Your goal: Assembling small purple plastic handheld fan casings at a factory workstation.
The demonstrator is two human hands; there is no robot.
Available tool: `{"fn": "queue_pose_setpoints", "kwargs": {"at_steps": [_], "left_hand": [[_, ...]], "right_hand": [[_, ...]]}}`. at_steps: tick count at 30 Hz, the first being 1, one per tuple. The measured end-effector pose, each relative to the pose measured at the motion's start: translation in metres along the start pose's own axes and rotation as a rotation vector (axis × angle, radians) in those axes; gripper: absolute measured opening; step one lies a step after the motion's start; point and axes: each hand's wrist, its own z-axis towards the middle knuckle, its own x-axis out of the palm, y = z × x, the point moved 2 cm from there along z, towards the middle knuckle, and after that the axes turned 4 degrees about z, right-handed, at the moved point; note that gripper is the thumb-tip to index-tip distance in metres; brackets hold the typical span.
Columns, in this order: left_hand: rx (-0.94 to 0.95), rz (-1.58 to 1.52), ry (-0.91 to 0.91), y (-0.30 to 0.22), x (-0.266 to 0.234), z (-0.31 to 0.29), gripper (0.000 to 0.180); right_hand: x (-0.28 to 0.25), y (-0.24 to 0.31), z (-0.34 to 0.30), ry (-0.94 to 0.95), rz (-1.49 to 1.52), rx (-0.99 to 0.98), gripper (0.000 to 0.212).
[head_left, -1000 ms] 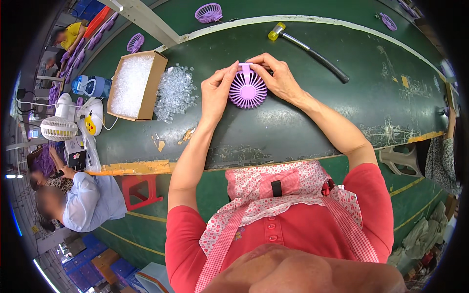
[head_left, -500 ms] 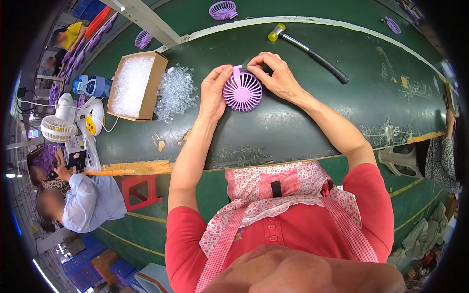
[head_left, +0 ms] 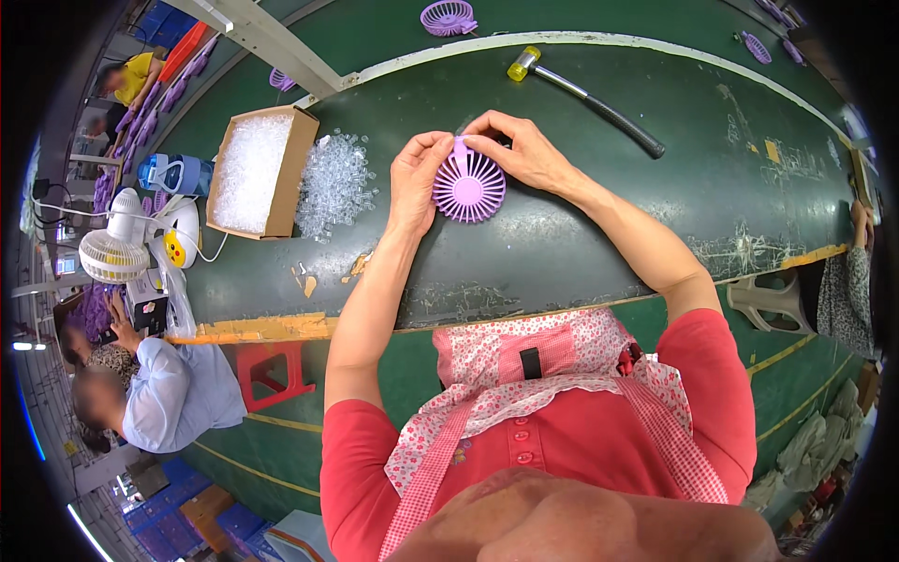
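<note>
A round purple fan housing with radial ribs stands between my hands just above the dark green bench. My left hand is closed on its left side, thumb and fingers at the narrow neck on top. With bent fingers, my right hand pinches at that same neck from the other side. Whether a small part sits between the right fingertips is hidden. To the left lies a loose pile of small clear plastic pieces.
A cardboard box full of clear pieces stands left of the pile. Beyond my hands lies a hammer with a yellow head. A white desk fan and a blue bottle are at the far left. Other people sit along both sides.
My right fingers have come in from beside the neck onto it. The fan housing and both hands have shifted slightly right and nearer to me.
</note>
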Motion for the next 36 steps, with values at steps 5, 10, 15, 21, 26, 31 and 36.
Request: {"fn": "queue_pose_setpoints", "kwargs": {"at_steps": [5,10,15,21,26,31,36], "left_hand": [[0.224,0.166,-0.085,-0.001,0.003,0.004,0.03],[0.287,0.353,-0.128,0.002,-0.003,0.005,0.029],[0.319,0.45,-0.087,0.003,0.007,0.009,0.029],[0.332,0.486,-0.079,0.003,0.007,0.013,0.028],[0.328,0.524,-0.091,0.002,-0.001,0.01,0.027],[0.315,0.52,-0.037,0.002,0.011,0.014,0.025],[0.396,0.708,-0.159,-0.002,0.012,0.008,0.029]], "right_hand": [[-0.023,0.006,0.016,-0.087,0.025,-0.059,0.02],[-0.098,0.016,0.067,-0.548,-0.169,-0.273,0.023],[-0.191,-0.038,0.109,-0.809,-0.852,-0.414,0.021],[-0.167,-0.08,0.14,-0.578,-0.938,-0.23,0.033],[-0.112,-0.098,0.177,-0.238,-1.009,0.317,0.059],[-0.126,-0.103,0.178,-0.232,-1.054,0.526,0.034],[-0.092,-0.063,0.141,-0.339,-1.059,-0.106,0.02]]}}
